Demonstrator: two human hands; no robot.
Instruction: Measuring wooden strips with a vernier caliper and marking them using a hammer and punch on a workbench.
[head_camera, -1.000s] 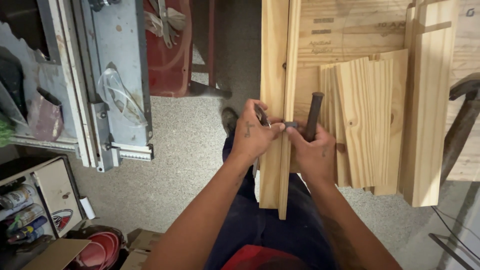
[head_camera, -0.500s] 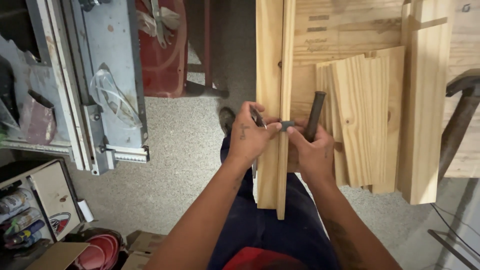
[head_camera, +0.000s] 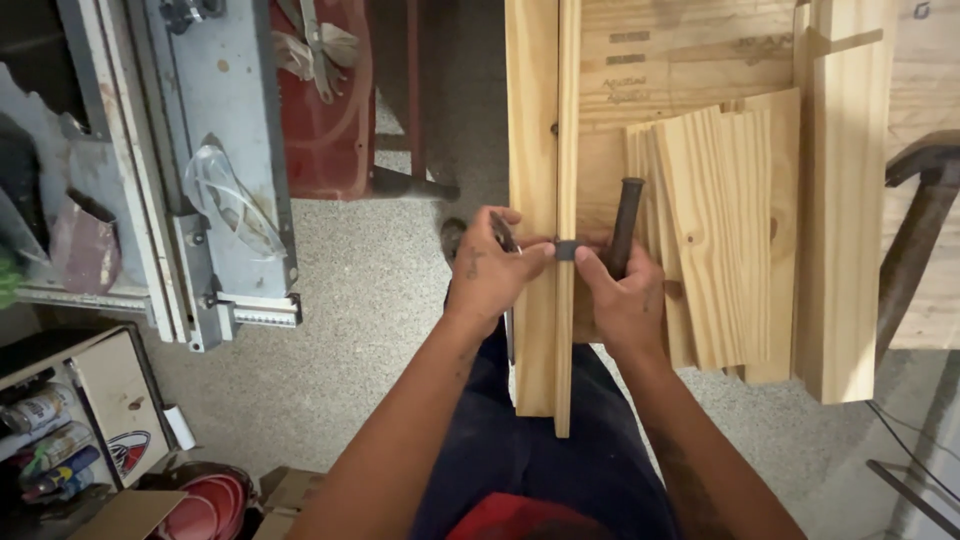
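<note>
Your left hand (head_camera: 490, 270) and right hand (head_camera: 620, 300) pinch a small dark block (head_camera: 566, 250) against the long pine strip (head_camera: 566, 200), which runs lengthwise away from you. Your right hand also clasps an upright dark handle (head_camera: 627, 220). The open box (head_camera: 70, 420) at lower left contains cans.

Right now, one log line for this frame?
left hand: pinching small dark block on upright thin board | right hand: on block, gripping dark handle | beside: loose planks

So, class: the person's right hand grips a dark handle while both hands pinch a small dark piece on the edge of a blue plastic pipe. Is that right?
Not quite. In the head view the small dark piece sits on the edge of a long pale wooden board, not a blue pipe. The right hand does grip the dark handle, and the left hand pinches too.
</note>
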